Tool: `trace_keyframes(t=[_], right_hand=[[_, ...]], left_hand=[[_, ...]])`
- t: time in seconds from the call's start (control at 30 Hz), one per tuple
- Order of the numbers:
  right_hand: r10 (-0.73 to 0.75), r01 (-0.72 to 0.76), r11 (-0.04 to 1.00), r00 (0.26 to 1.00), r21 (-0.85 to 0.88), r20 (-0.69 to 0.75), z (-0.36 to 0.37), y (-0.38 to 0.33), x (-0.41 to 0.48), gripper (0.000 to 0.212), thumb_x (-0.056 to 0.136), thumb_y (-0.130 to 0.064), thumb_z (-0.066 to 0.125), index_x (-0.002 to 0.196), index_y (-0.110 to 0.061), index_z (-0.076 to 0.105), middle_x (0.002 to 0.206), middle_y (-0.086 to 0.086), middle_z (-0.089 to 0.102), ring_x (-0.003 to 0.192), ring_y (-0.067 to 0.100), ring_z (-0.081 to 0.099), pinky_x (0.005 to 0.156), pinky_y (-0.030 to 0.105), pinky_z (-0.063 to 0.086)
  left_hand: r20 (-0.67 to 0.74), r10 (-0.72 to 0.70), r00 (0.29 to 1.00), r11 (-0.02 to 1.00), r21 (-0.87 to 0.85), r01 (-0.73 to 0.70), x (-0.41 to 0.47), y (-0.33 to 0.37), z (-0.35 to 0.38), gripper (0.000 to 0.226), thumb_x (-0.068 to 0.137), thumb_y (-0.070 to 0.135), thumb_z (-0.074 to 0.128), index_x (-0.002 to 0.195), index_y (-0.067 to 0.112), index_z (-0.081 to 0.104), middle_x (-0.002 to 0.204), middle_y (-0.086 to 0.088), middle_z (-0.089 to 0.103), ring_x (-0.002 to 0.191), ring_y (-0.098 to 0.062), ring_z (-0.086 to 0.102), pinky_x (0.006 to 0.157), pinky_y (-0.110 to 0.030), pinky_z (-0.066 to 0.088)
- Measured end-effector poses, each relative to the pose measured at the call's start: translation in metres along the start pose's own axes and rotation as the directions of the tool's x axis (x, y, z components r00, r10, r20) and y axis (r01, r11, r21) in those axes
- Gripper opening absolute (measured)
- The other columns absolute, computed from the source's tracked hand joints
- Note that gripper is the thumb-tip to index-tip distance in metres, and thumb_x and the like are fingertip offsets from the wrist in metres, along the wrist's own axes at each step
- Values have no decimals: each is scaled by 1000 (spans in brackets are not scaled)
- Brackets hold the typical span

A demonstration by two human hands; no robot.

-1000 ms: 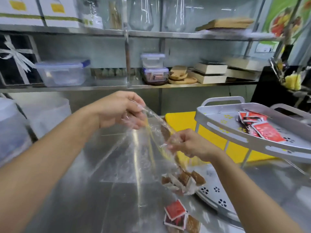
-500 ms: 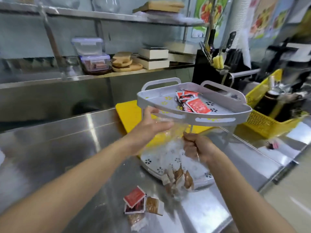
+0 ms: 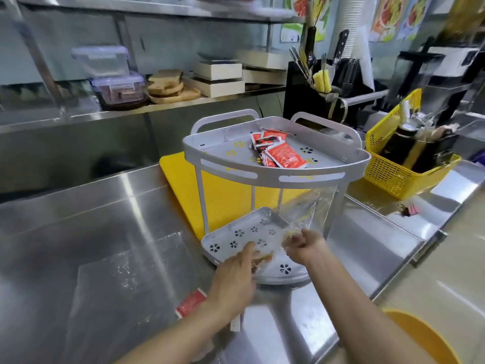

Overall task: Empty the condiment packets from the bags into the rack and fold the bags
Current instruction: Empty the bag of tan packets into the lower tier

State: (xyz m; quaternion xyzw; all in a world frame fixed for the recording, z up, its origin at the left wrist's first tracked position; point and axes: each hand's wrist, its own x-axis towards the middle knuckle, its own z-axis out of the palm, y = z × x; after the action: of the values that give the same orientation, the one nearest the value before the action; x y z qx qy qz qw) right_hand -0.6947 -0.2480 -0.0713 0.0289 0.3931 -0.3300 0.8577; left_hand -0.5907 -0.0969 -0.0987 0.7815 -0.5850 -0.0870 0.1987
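A grey two-tier corner rack point(image 3: 273, 177) stands on the steel counter. Its upper shelf holds a pile of red condiment packets point(image 3: 278, 151). Over the lower shelf point(image 3: 236, 237) a clear plastic bag point(image 3: 307, 208) lies tipped, its bottom raised toward the back. My right hand point(image 3: 304, 244) grips the bag near its mouth. My left hand point(image 3: 236, 277) holds the bag's mouth end, where brown packets point(image 3: 261, 258) show at the shelf's front. A red packet point(image 3: 190, 303) lies on the counter beside my left wrist.
A yellow cutting board point(image 3: 217, 195) lies behind the rack. To the right stands a yellow basket point(image 3: 388, 174) with bottles. A black utensil holder point(image 3: 315, 88) with knives is at the back. A yellow bin rim point(image 3: 425, 337) shows at the bottom right.
The view has turned right and down. Both hands have lowered the bag from in front of the rack into the lower shelf, tipping its bottom up and back.
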Motion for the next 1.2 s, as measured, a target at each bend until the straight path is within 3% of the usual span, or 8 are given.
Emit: trace_keyframes(t=[0.23,0.3,0.37,0.5,0.6,0.73,0.87,1.2], right_hand=[[-225,125,746,972,-654,-72,-12,5,-17,31,89,-44,50,97,-14,52,88,20,60,72,29,60,63,39,50],[-523,250,257,848,-934,83,-17,7,-24,33,88,-40,54,102,-10,53,92,23,61,79,34,60,71,41,50],[-725,259,-363,524,-895,446,-24,8,-27,43,86,-34,60,112,0,52,102,22,60,96,38,57,80,43,47],[-287,442,-845,97,-300,953,-11,20,-47,42,75,-31,69,104,-1,65,100,16,70,92,34,66,79,45,50],[121,372,-928,217,33,969,-5,36,-49,53,60,-44,71,104,-16,68,96,1,73,89,21,69,76,38,52],[103,153,-988,501,29,859,-7,47,-33,24,44,-29,82,66,-26,72,60,-7,67,60,12,64,68,20,48],[35,330,-928,532,-170,846,-4,30,-22,23,91,-24,50,92,-17,72,92,3,72,89,25,61,88,29,25],[-118,553,-729,478,-403,870,46,3,-54,15,84,-28,65,85,-19,77,96,2,72,90,22,62,81,34,44]], left_hand=[[-82,-37,996,999,-31,34,16,-27,-2,30,92,20,44,122,22,48,121,1,60,108,-21,56,82,-35,46],[-105,-48,993,998,-54,42,18,-33,-1,29,92,21,45,120,23,50,119,2,61,106,-21,57,79,-34,46],[-112,-49,993,998,-41,45,19,-37,1,27,90,19,46,117,23,51,115,2,62,104,-21,57,78,-35,45],[-119,-24,993,998,52,30,19,-33,5,28,91,22,46,119,24,50,114,3,62,103,-21,57,71,-32,42],[-133,-24,991,997,76,35,19,-28,5,27,91,24,45,117,24,51,114,4,62,105,-20,57,72,-32,43],[-150,-71,986,997,-12,70,15,-30,4,33,87,28,54,120,25,48,119,3,60,107,-20,56,78,-31,43],[-25,-190,981,980,-70,188,10,-44,-4,58,80,37,65,130,24,39,132,-1,51,115,-22,53,87,-33,44],[-194,-149,970,986,-105,131,29,-42,-88,17,87,37,57,88,31,73,99,8,72,94,-19,62,67,-30,43]])
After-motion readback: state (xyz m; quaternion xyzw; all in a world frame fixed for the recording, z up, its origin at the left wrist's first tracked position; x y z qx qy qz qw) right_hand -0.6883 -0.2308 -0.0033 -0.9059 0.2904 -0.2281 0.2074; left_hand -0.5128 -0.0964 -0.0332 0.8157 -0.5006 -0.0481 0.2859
